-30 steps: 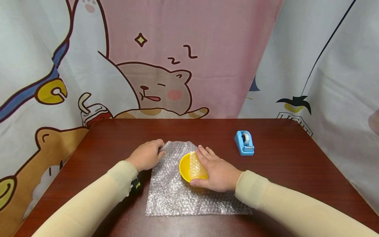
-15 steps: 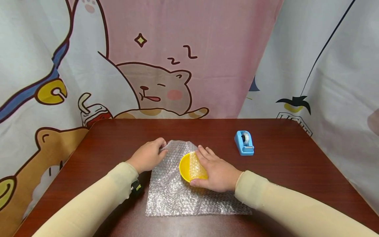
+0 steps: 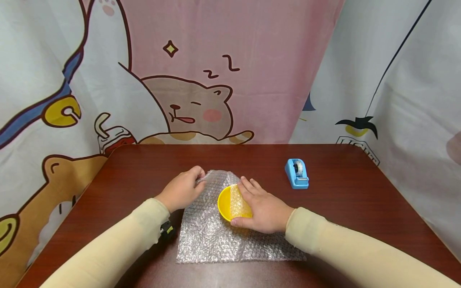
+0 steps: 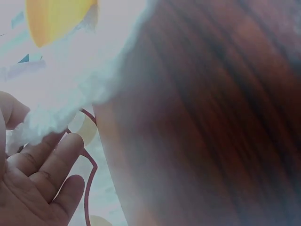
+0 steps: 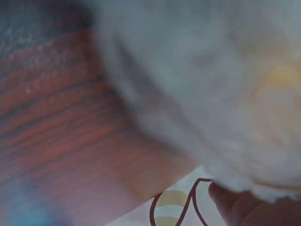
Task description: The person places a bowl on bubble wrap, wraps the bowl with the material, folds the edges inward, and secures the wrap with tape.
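Observation:
A sheet of bubble wrap (image 3: pixel 205 236) is spread over the table, and a yellow bowl (image 3: pixel 224 203) sits on it. The sheet's right side is folded over, so a strip of wrap covers the bowl's right part. My right hand (image 3: pixel 264 208) rests on that folded wrap with extended fingers and thumb, hiding part of the bowl. At the sheet's far left corner my left hand (image 3: pixel 183 188) pinches the edge between thumb and fingers. The left wrist view shows the bubble wrap (image 4: pixel 51 110) between the left hand's thumb and fingers, with the yellow bowl (image 4: pixel 56 19) beyond.
A light blue tape dispenser (image 3: pixel 297 174) with a roll of clear tape stands at the back right of the dark red-brown table (image 3: pixel 342 192). Behind the table hangs a cartoon-printed curtain (image 3: pixel 273 72).
My left hand has shifted slightly right and away from me, drawing the sheet's far left corner with it. The right hand and the bowl have stayed in place.

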Motion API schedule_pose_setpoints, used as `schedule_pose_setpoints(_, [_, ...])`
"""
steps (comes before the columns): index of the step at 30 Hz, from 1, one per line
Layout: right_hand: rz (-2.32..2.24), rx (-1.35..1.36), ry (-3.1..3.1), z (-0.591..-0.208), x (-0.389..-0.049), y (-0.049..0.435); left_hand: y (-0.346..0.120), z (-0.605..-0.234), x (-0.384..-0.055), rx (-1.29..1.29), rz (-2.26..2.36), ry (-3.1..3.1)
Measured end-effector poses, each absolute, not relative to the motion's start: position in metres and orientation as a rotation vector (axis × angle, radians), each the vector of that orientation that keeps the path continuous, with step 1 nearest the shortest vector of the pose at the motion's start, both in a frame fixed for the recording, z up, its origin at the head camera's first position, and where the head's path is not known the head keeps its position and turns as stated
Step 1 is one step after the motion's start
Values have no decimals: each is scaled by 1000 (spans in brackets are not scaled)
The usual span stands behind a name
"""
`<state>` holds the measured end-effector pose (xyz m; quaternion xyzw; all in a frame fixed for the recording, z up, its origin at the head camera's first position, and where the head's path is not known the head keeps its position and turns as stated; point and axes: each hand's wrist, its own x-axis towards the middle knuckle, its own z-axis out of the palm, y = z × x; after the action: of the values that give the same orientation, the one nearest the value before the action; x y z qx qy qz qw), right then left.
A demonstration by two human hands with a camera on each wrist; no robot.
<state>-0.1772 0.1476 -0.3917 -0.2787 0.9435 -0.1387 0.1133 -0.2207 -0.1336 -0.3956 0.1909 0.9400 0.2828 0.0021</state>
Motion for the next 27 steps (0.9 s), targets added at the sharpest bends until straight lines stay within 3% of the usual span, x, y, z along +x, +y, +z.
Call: schedule_pose_setpoints(27, [-389, -842, 2769, -392, -178, 148, -121, -388, -208, 762, 1044, 2928])
